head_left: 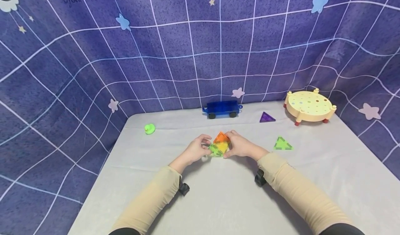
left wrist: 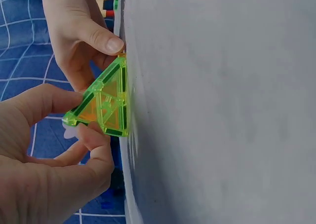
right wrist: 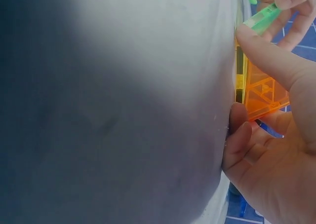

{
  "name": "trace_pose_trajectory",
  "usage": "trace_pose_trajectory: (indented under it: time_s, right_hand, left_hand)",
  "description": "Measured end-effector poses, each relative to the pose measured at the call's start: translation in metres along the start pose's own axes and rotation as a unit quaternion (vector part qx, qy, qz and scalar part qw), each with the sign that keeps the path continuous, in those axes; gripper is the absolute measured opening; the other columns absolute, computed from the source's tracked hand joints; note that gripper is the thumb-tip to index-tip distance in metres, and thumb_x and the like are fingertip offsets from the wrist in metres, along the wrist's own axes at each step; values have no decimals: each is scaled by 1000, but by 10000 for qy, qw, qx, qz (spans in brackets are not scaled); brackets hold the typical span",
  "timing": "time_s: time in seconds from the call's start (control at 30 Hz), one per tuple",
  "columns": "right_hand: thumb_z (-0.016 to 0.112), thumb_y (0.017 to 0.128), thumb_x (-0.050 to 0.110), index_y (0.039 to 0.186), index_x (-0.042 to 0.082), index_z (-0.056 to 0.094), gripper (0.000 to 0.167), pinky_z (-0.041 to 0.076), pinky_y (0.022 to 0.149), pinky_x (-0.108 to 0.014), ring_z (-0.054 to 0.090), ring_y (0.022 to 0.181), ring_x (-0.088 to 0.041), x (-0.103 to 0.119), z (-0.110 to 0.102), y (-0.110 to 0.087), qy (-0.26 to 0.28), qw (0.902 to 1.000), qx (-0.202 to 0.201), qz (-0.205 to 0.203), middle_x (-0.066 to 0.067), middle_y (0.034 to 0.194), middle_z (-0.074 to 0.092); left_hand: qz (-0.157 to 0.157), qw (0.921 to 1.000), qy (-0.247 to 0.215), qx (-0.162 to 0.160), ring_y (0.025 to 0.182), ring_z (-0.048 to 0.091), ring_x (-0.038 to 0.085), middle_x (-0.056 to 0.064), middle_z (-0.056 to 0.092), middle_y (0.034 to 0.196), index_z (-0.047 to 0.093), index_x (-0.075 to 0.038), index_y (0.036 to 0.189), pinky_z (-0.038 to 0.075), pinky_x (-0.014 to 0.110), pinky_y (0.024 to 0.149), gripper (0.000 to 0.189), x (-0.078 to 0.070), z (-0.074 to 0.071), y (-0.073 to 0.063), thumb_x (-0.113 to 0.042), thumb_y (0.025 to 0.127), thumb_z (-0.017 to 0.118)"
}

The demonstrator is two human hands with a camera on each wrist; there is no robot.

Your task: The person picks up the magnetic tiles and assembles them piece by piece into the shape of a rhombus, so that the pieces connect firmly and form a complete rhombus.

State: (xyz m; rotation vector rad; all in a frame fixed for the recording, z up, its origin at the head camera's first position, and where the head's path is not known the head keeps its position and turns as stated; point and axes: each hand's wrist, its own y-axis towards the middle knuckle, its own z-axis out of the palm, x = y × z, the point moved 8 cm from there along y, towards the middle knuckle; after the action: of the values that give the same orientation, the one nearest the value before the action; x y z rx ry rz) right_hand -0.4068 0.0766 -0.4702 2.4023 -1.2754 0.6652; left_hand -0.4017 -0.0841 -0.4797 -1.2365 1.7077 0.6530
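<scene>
My left hand [head_left: 196,150] pinches a green triangular magnetic tile [left wrist: 93,90] by its corner, thumb and fingers at its edges. The green tile stands tilted against a yellow tile [head_left: 223,147]. An orange triangular tile [head_left: 221,137] leans up from the yellow one's far edge. On the other side, my right hand [head_left: 241,145] holds the orange and yellow tiles between thumb and fingers, as the right wrist view shows. Both hands work close together at the middle of the table. The left fingers partly hide the green tile in the head view.
A blue wheeled car base [head_left: 222,109] stands behind the hands. To the right lie a purple triangular tile [head_left: 267,117], a loose green triangle [head_left: 282,144] and a round cream toy table [head_left: 309,105]. A green rubber duck [head_left: 149,128] sits left, before the curtain [head_left: 165,65].
</scene>
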Motion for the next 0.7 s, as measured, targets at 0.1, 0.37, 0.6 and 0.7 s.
trace_pose_trajectory:
  time_s: [0.1, 0.37, 0.6, 0.7]
  right_hand:
    - [94, 71, 26, 136, -12, 50, 87, 46, 104, -48, 55, 112, -32, 0, 1, 0, -33, 10000, 17, 0, -21, 123, 55]
    - [95, 70, 23, 133, -11, 53, 83, 48, 98, -47, 55, 104, -28, 2, 0, -1, 21, 10000, 3, -29, -19, 117, 56]
    - [94, 70, 23, 132, -9, 54, 80, 49, 94, -45, 53, 98, -25, 3, -1, -2, -15, 10000, 4, -78, -18, 115, 56]
    - [94, 71, 23, 132, -9, 54, 79, 49, 94, -44, 53, 98, -24, 3, -1, -2, -26, 10000, 25, -86, -17, 116, 56]
  left_hand:
    - [83, 9999, -48, -61, 97, 63, 21, 15, 63, 123, 53, -1, 138, 56, 33, 83, 60, -3, 0, 2, 7, 82, 74]
    - [199, 9995, 81, -225, 98, 64, 22, 19, 62, 126, 54, 0, 137, 55, 34, 84, 56, -10, 1, 6, -1, 85, 75]
    - [222, 9989, 315, -278, 111, 62, 29, 17, 63, 127, 54, 1, 138, 51, 41, 95, 57, -12, 4, 13, -12, 87, 76]
    - [269, 9985, 409, -251, 114, 62, 30, 15, 64, 127, 55, 0, 138, 50, 43, 97, 57, -14, 5, 17, -15, 87, 76]
